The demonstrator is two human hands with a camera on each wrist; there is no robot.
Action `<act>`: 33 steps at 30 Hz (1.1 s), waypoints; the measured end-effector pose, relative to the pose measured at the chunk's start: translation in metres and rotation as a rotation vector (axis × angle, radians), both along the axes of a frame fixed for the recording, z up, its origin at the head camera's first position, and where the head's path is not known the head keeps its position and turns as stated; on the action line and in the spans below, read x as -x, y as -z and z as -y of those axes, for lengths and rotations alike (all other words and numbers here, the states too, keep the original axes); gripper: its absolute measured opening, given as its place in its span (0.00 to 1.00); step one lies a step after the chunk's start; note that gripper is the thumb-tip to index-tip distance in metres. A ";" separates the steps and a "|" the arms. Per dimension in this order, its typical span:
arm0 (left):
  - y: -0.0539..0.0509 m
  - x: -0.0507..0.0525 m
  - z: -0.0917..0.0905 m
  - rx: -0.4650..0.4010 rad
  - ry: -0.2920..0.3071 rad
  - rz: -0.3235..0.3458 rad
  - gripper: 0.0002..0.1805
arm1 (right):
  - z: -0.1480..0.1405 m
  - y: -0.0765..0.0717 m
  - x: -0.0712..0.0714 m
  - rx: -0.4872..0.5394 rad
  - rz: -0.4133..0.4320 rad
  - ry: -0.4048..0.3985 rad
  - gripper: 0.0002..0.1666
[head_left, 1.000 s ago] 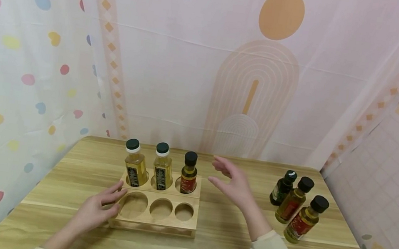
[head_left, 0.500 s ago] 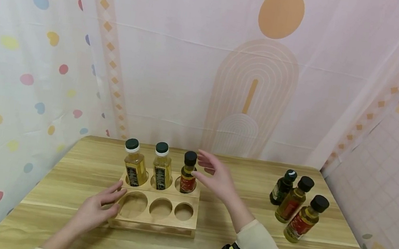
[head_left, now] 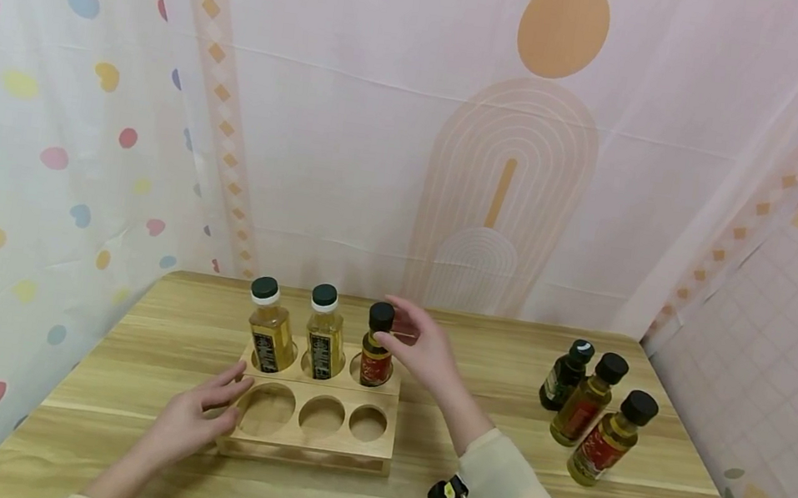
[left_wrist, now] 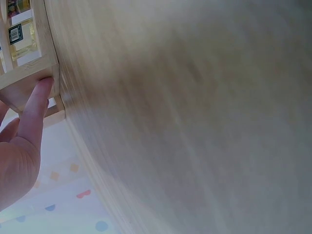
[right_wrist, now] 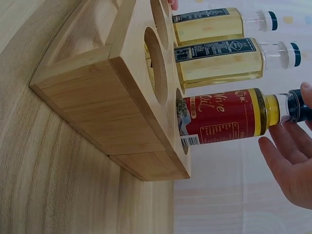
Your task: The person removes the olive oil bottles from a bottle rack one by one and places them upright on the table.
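Observation:
My left hand point(head_left: 191, 415) touches the left side of the two-tier wooden rack point(head_left: 313, 443); in the left wrist view a nearly straight finger of the hand point(left_wrist: 24, 151) rests on the rack's side panel point(left_wrist: 24, 90). With thumb and curled fingers, my right hand point(head_left: 430, 358) holds the red-labelled olive oil bottle point(head_left: 375, 364) at its cap and neck. That bottle point(right_wrist: 224, 117) stands in the right hole of the rear row. Two green-capped bottles of pale oil point(head_left: 271, 341) point(head_left: 325, 344) fill the other rear holes. Three front holes are vacant.
On the right of the wooden table point(head_left: 458, 492) stand a small dark bottle point(head_left: 563, 380), a black-capped bottle point(head_left: 581, 408) and another with a red label point(head_left: 601, 452). Patterned curtains point(head_left: 351, 150) hang behind and at both sides.
My right hand has moved left from beside the rack to the red-labelled bottle and closed round its top. My left hand and the bottles have stayed in place.

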State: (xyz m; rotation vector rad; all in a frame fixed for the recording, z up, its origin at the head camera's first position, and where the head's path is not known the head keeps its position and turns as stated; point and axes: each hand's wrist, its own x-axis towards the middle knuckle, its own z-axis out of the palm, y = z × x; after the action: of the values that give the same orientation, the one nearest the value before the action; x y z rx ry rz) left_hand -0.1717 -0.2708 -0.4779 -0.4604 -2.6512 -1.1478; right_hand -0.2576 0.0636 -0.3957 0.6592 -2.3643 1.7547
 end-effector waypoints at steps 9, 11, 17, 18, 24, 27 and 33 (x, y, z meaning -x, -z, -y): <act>0.000 -0.001 0.001 0.013 -0.001 -0.021 0.23 | 0.008 -0.003 0.001 -0.048 0.006 0.043 0.29; 0.000 -0.001 0.001 0.016 -0.002 -0.026 0.23 | 0.009 -0.004 0.001 -0.042 0.006 0.045 0.28; 0.000 0.000 0.001 0.020 -0.001 -0.026 0.23 | 0.010 -0.003 0.001 -0.013 -0.003 0.059 0.25; 0.000 0.000 0.001 0.021 -0.002 -0.026 0.23 | 0.010 -0.003 0.001 -0.010 -0.003 0.063 0.24; 0.001 0.000 0.001 0.023 -0.006 -0.018 0.23 | 0.009 -0.004 -0.002 -0.009 -0.001 0.073 0.23; 0.000 -0.001 0.001 0.024 -0.010 -0.008 0.23 | 0.008 -0.009 -0.002 -0.004 -0.021 0.074 0.23; -0.001 -0.001 0.001 0.028 -0.012 -0.004 0.24 | 0.003 -0.025 -0.004 0.070 -0.075 0.076 0.23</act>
State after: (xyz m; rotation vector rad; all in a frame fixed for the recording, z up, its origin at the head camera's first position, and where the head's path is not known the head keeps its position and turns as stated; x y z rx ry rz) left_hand -0.1710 -0.2716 -0.4771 -0.4501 -2.6666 -1.1059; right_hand -0.2533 0.0602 -0.3706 0.6066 -2.2374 1.7405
